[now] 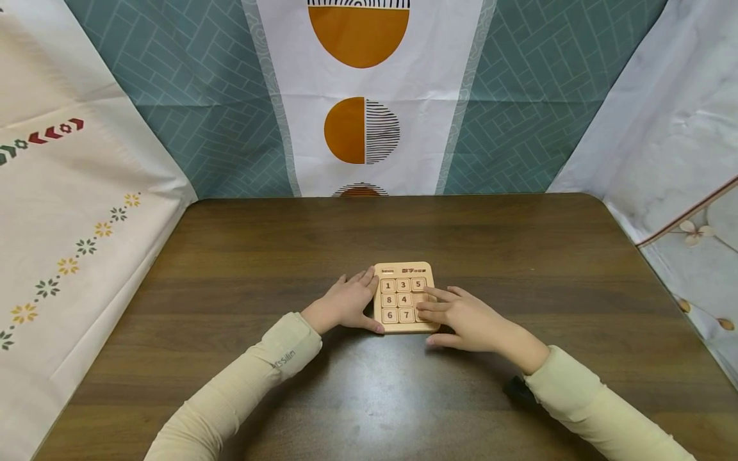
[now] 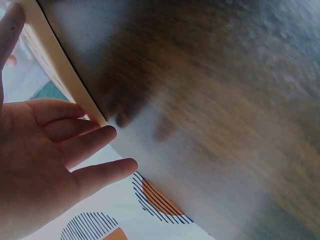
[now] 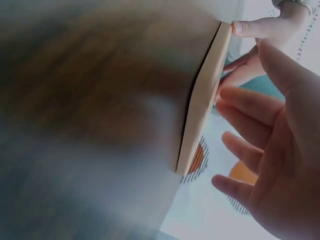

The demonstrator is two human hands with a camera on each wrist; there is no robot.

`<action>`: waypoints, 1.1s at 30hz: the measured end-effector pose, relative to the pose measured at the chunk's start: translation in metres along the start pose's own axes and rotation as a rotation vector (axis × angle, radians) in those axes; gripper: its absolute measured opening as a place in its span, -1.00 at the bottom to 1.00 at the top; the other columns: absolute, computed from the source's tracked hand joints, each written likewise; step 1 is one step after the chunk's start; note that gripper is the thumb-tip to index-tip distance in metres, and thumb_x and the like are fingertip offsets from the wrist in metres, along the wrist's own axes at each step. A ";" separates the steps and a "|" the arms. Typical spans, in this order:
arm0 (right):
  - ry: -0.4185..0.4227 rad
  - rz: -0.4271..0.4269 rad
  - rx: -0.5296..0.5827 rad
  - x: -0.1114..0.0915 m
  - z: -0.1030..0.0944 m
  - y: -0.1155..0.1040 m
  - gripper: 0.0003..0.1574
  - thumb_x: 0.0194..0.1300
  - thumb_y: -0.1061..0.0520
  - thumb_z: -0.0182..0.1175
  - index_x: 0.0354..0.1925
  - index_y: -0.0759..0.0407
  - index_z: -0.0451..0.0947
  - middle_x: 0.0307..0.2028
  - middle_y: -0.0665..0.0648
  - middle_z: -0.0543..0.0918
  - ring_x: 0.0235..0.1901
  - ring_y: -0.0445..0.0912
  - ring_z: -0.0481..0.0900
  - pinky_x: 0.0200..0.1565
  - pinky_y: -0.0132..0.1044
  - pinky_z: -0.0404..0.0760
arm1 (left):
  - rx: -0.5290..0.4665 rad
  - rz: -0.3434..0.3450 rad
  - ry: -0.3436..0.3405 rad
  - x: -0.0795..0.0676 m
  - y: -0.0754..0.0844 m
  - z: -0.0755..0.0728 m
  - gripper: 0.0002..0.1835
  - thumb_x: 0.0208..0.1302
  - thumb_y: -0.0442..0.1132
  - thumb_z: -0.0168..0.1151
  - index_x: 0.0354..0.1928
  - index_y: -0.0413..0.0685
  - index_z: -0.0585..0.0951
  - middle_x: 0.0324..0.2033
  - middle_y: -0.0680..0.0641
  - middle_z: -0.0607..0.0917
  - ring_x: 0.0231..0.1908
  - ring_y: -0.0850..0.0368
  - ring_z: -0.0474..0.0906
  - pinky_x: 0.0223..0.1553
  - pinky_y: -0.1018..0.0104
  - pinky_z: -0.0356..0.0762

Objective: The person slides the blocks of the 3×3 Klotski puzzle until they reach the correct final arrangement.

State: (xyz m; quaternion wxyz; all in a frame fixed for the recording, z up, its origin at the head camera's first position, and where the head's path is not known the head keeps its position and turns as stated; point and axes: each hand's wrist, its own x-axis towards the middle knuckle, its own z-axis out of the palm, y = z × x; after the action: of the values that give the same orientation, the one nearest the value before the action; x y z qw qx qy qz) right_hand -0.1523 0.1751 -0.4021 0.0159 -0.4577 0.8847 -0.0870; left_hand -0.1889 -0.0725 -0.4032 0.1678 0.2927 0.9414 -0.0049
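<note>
A light wooden number slide puzzle [image 1: 398, 328] lies flat on the table, its numbered tiles facing up. Tiles 1, 3, 5, 8, 4, 6 and 7 are readable; fingers cover part of the right column. My left hand [image 1: 347, 303] rests along the puzzle's left side, fingers near the upper edge and thumb at the lower left corner. In the left wrist view its fingers are extended beside the wooden edge [image 2: 67, 67]. My right hand [image 1: 469, 321] reaches over the right column, fingertips on or just above the tiles, thumb off the lower right corner.
The brown wooden table [image 1: 230, 256] extends around the puzzle. A patterned cloth [image 1: 369, 128] hangs behind it, with pale cloths at the left [image 1: 69, 224] and right [image 1: 663, 128]. Something dark [image 1: 520, 390] shows by the right cuff.
</note>
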 end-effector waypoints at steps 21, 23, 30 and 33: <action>-0.035 0.001 -0.007 0.009 -0.002 0.010 -0.33 0.21 -0.24 0.09 0.11 0.17 0.50 0.13 0.10 0.48 0.25 0.11 0.22 0.11 0.19 0.21 | -0.007 -0.007 -0.010 -0.001 0.002 -0.001 0.18 -0.13 0.39 0.22 0.35 -0.30 0.07 0.36 -0.26 -0.01 0.32 -0.09 0.01 0.18 -0.15 0.08; -0.037 -0.022 -0.005 0.009 -0.001 0.005 -0.31 0.20 -0.24 0.09 0.13 0.17 0.48 0.14 0.08 0.47 0.26 0.10 0.21 0.12 0.16 0.21 | -0.005 -0.006 -0.011 -0.001 0.002 -0.001 0.17 -0.13 0.40 0.22 0.35 -0.30 0.08 0.36 -0.26 0.00 0.32 -0.09 0.01 0.18 -0.15 0.08; -0.063 -0.079 0.002 0.004 0.002 -0.005 -0.30 0.19 -0.27 0.10 0.12 0.16 0.49 0.16 0.06 0.45 0.27 0.06 0.18 0.13 0.15 0.20 | 0.001 -0.003 0.003 0.000 0.001 0.000 0.17 -0.14 0.40 0.22 0.35 -0.31 0.10 0.35 -0.26 0.02 0.32 -0.09 0.03 0.17 -0.15 0.10; -0.075 -0.058 0.015 -0.001 0.001 -0.002 -0.31 0.19 -0.27 0.10 0.11 0.15 0.49 0.16 0.05 0.45 0.28 0.06 0.17 0.13 0.16 0.19 | 0.002 -0.004 0.002 0.000 0.001 0.000 0.18 -0.14 0.41 0.22 0.35 -0.31 0.09 0.36 -0.26 0.01 0.32 -0.09 0.02 0.17 -0.16 0.09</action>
State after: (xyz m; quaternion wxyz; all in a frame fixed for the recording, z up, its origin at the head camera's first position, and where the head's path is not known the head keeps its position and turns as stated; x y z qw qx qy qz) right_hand -0.1499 0.1744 -0.4023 0.0498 -0.4860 0.8691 -0.0767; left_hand -0.1887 -0.0716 -0.4030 0.1668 0.2911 0.9420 -0.0058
